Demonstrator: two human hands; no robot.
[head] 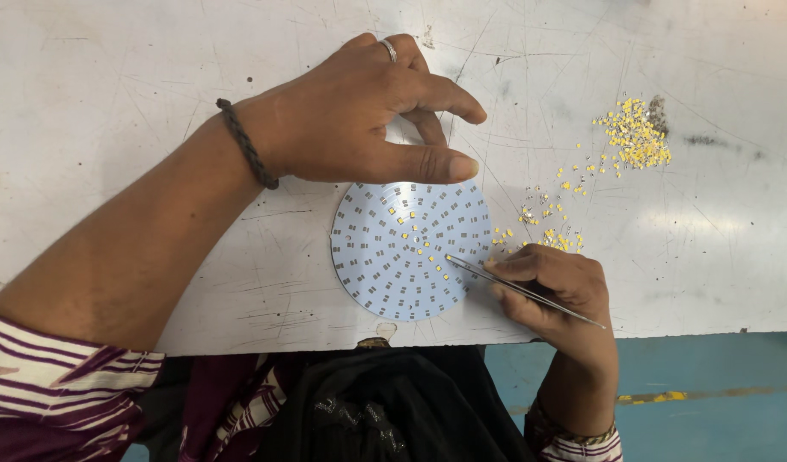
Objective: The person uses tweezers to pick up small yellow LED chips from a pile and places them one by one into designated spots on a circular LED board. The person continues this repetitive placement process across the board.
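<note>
Tweezers (522, 290) pinched in right hand (552, 287) touch round board (410, 250); left hand (359, 115), half-curled, steadies its rim near yellow chips (637, 137).

The round pale-blue circuit board (402, 252) bears concentric rings of grey pads, several filled with small yellow squares; the loose heap of tiny yellow chips (635, 137) lies on the scratched white tabletop (111, 103); the thin metal tweezers (522, 289) are silver; the striped sleeve (51, 389) is maroon and white; the floor (718, 402) is blue.

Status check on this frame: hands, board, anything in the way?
Left hand steadies round board's top edge. Right hand holds tweezers, tips on board. Loose yellow chips lie clear, right of board.
</note>
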